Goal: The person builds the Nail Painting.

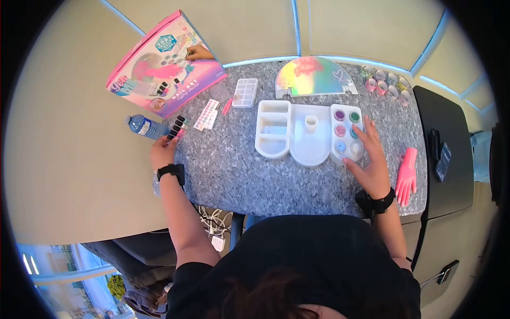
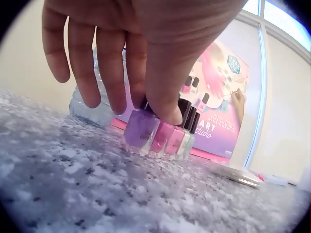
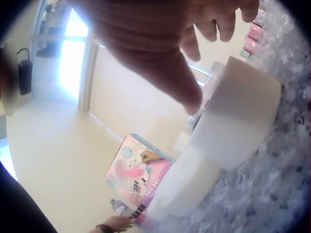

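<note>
At the left end of the table, my left hand (image 1: pixel 162 153) is at a row of small nail polish bottles (image 1: pixel 178 127) with black caps. In the left wrist view its thumb and index finger pinch the cap of the purple nail polish bottle (image 2: pixel 141 128), nearest in the row, while the other fingers hang down. Pink and pale bottles (image 2: pixel 167 140) stand right behind it. My right hand (image 1: pixel 374 165) is spread over the right side of a white tray (image 1: pixel 336 154) holding round pots of coloured glitter. Its thumb lies near the front rim, and the fingers reach over the right-hand pots.
A white three-section tray (image 1: pixel 273 154) and a base with a short post (image 1: pixel 311 151) adjoin the pot tray. A pink model hand (image 1: pixel 407 175) lies at right. Behind stand a nail art box (image 1: pixel 170 64), water bottle (image 1: pixel 143 126), iridescent panel (image 1: pixel 313 77) and several small jars (image 1: pixel 393 80).
</note>
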`<state>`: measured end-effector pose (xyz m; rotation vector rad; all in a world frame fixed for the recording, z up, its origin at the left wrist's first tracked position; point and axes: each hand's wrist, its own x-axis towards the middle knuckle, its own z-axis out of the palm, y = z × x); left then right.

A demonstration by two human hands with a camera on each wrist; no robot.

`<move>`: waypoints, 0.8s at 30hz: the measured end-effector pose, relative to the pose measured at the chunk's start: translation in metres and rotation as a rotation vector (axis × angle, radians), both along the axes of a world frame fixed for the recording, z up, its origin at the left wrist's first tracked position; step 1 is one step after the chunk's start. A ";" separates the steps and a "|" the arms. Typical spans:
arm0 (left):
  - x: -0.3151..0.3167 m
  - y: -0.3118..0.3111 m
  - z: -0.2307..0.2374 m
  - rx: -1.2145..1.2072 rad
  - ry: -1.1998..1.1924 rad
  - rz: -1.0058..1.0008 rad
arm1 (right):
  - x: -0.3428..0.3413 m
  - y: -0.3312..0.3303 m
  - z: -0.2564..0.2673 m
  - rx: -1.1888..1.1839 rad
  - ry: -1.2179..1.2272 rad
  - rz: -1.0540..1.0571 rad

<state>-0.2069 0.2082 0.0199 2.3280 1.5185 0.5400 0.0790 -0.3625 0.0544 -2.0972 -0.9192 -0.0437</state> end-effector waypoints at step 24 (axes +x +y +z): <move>0.114 -0.267 0.042 0.152 -0.132 -0.634 | -0.002 -0.001 -0.004 -0.104 0.015 0.035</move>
